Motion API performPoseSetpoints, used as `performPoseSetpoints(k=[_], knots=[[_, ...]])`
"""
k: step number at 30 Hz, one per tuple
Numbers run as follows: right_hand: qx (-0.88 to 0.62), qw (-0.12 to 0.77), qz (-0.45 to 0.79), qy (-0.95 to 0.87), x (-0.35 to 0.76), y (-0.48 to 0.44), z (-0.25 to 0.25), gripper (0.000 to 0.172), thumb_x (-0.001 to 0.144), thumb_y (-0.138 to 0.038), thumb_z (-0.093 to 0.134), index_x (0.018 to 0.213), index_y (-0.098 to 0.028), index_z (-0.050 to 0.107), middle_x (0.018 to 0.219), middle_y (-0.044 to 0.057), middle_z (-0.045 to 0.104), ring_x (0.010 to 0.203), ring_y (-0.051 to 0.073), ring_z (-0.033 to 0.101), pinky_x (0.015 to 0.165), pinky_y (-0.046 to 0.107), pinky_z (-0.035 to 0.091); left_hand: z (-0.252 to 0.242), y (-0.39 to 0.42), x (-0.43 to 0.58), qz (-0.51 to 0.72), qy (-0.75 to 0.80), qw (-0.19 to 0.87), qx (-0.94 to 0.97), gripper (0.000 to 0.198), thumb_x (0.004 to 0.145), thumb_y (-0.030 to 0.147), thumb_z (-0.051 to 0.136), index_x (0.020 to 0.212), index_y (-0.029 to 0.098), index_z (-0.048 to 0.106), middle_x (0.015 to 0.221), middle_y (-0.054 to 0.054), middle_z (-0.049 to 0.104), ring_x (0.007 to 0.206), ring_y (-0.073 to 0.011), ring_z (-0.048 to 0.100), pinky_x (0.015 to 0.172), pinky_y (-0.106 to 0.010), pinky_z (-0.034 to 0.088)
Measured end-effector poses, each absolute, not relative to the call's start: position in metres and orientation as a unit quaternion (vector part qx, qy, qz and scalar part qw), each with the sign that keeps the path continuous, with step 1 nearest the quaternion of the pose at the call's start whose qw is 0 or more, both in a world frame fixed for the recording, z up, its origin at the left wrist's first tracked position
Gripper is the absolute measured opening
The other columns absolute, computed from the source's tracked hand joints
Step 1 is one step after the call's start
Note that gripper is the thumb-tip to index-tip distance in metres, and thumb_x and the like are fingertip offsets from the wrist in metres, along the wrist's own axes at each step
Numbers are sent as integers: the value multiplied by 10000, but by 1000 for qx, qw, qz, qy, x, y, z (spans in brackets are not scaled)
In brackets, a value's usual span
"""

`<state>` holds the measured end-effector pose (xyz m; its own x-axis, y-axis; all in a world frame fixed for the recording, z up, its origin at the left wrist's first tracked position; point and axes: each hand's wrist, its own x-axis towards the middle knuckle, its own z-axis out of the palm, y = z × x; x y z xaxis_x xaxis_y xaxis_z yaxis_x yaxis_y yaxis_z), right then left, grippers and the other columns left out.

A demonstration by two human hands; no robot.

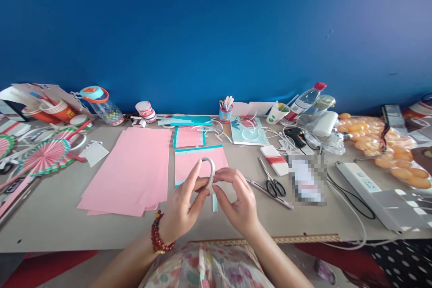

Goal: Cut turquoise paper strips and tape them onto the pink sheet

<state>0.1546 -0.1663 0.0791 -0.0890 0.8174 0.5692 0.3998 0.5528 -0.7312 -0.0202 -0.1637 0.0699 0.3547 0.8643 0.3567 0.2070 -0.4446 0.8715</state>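
A thin white roll of tape (212, 172) is held up above the desk. My left hand (184, 202), with a red bead bracelet at the wrist, grips the roll from its left side, fingers through or behind the ring. On the right edge of the roll, my right hand (238, 195) pinches with thumb and fingers; whether a loose tape end is between them cannot be made out. Behind the hands lies a pink sheet (189, 158) with blue-edged strips. A short light-blue strip (215, 203) rests on the desk just under the hands.
Large pink sheets (135, 171) are stacked at left, beside pink paper fans (45, 157). To the right lie scissors (272, 182), a utility knife (270, 193) and a power strip (367, 189) with cables. A bottle (303, 101) leans near the blue wall (202, 40).
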Motion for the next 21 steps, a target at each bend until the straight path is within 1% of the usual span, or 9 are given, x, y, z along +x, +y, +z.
performPoseSetpoints(k=[6, 11, 13, 16, 19, 21], knots=[[-448, 528, 200, -693, 153, -168, 82, 168, 895, -119, 584, 1024, -226, 602, 1002, 55, 647, 984, 201, 617, 856, 358, 498, 72, -162, -16, 437, 365, 292, 769, 699, 989, 141, 474, 1570, 237, 100, 1235, -107, 680, 1114, -184, 658, 957, -329, 543], [-451, 526, 214, -689, 154, -169, 82, 98, 906, -136, 586, 927, -232, 596, 916, 48, 635, 898, 198, 616, 789, 350, 504, 73, -163, -16, 433, 372, 258, 779, 701, 985, 135, 475, 1570, 232, 101, 1191, -106, 700, 1092, -190, 670, 946, -336, 548], [-456, 528, 215, -683, 155, -169, 82, 107, 910, -147, 584, 971, -235, 594, 942, 59, 644, 917, 209, 617, 804, 365, 506, 73, -163, -17, 433, 372, 252, 781, 700, 984, 136, 474, 1570, 229, 100, 1182, -108, 702, 1087, -195, 671, 946, -345, 549], [-453, 526, 211, -688, 155, -169, 81, 172, 914, -134, 581, 1045, -243, 605, 994, 60, 662, 958, 209, 621, 849, 373, 501, 73, -163, -16, 429, 377, 240, 785, 689, 984, 134, 472, 1567, 227, 117, 1173, -110, 702, 1087, -201, 670, 942, -349, 550], [-451, 522, 210, -692, 156, -168, 83, 184, 906, -118, 599, 1037, -245, 620, 977, 42, 671, 944, 194, 626, 844, 351, 495, 75, -164, -16, 421, 384, 234, 788, 689, 984, 125, 466, 1567, 232, 116, 1171, -102, 703, 1082, -194, 670, 943, -340, 546], [-456, 519, 219, -689, 156, -168, 84, 146, 903, -123, 609, 990, -240, 622, 944, 32, 671, 918, 186, 629, 833, 340, 492, 76, -165, -16, 417, 387, 234, 788, 686, 986, 124, 460, 1568, 235, 112, 1172, -97, 703, 1079, -191, 670, 938, -333, 547]])
